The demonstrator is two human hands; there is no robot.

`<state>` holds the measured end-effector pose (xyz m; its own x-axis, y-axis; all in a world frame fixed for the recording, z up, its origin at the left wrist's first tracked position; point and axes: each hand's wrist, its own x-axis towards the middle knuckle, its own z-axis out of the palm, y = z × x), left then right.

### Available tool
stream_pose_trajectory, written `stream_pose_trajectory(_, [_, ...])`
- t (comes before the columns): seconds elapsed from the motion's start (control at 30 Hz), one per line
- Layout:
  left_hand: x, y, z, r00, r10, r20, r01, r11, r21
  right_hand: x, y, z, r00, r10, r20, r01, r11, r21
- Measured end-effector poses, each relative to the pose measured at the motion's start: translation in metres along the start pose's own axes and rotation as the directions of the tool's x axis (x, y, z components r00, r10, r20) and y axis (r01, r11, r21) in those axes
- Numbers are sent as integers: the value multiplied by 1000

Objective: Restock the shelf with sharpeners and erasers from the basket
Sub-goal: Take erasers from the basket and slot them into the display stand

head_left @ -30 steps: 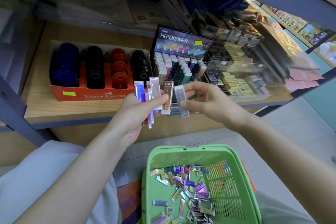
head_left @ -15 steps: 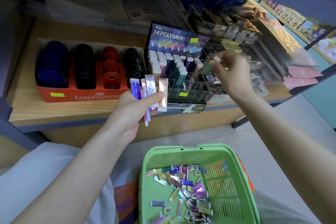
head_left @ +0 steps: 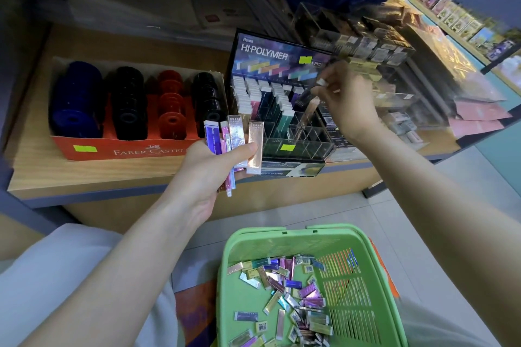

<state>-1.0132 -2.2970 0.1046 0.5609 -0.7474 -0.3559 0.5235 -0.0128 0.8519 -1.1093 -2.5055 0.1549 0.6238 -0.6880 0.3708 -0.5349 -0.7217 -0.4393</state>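
At the far left of the pale wooden shelf (head_left: 84,177) sits a red cardboard tray (head_left: 84,149) printed Faber-Castell, with four rows of round plastic sharpeners (head_left: 128,101) lying in it: blue, black, red, black. Just in front of the tray's right end the person's left hand (head_left: 208,169) is raised. Its grip is closed round a fanned bunch of slim foil-wrapped erasers (head_left: 235,135) in purple, pink, silver and rose-gold, and the thumb presses across their lower halves so they stand nearly upright. Behind them on the shelf stands a black Hi-Polymer display stand (head_left: 270,55), and upright erasers pack the back rows of its clear divided compartments (head_left: 298,135). Lower down, on the pale tiled floor (head_left: 487,169), a light green plastic basket (head_left: 282,239) holds a loose scatter of foil-wrapped pieces (head_left: 287,290) across its bottom. Over the stand's right side hovers the right hand (head_left: 349,104), its grip pinching one dark eraser with a white end (head_left: 320,82) between thumb and fingertips. It slants down and left toward the compartments, and through the blur I cannot tell whether it touches them. Further right the shelf carries stacked clear plastic boxes (head_left: 375,51), their contents too blurred to make out.
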Motion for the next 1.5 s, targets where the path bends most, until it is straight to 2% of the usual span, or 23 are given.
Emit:
stream_pose_trajectory(0.13, [1, 0, 1, 1000, -8, -5, 8, 1000, -5, 10, 0, 15, 1000, -8, 13, 7, 999, 54])
stream_pose_trajectory(0.3, [2, 0, 0, 1000, -11, -2, 11, 1000, -17, 24, 1, 24, 999, -38, 35, 38, 999, 12])
stream_pose_trajectory(0.53, [4, -1, -1, 1000, -11, 5, 11, 1000, -15, 35, -5, 15, 972, -74, 223, 97, 991, -95])
stream_pose_trajectory(0.8, [4, -1, -1, 1000, -8, 0, 8, 1000, -17, 26, -4, 31, 982, -117, 151, 149, 964, -220])
stream_pose_trajectory(0.93, [5, 0, -1, 1000, -6, -2, 6, 1000, -9, 27, -4, 31, 983, -97, 156, 128, 971, -203])
stream_pose_trajectory(1.07, [5, 1, 1, 1000, -7, -15, 7, 1000, -10, 21, -1, 25, 974, -172, 144, 203, 951, -233])
stream_pose_trajectory(1.13, [5, 0, 2, 1000, -5, -15, 5, 1000, -15, 8, -6, 20, 977, -203, 70, 213, 957, -197])
stream_pose_trajectory(1.2, [4, 0, 1, 1000, 1, -9, -1, 1000, -16, -8, -19, 15, 978, -210, 8, 210, 974, -88])
stream_pose_trajectory(1.27, [3, 0, 1, 1000, 9, -5, -9, 1000, -3, -29, -34, 11, 983, -183, 19, 183, 983, 21])
stream_pose_trajectory(1.4, [-1, 0, 3, 999, 27, 32, -27, 1000, -3, -68, -62, 9, 977, -125, 172, 102, 985, 138])
stream_pose_trajectory(1.5, [-5, -1, 5, 997, 45, 65, -46, 999, 12, -84, -69, 11, 936, -14, 351, -50, 983, 174])
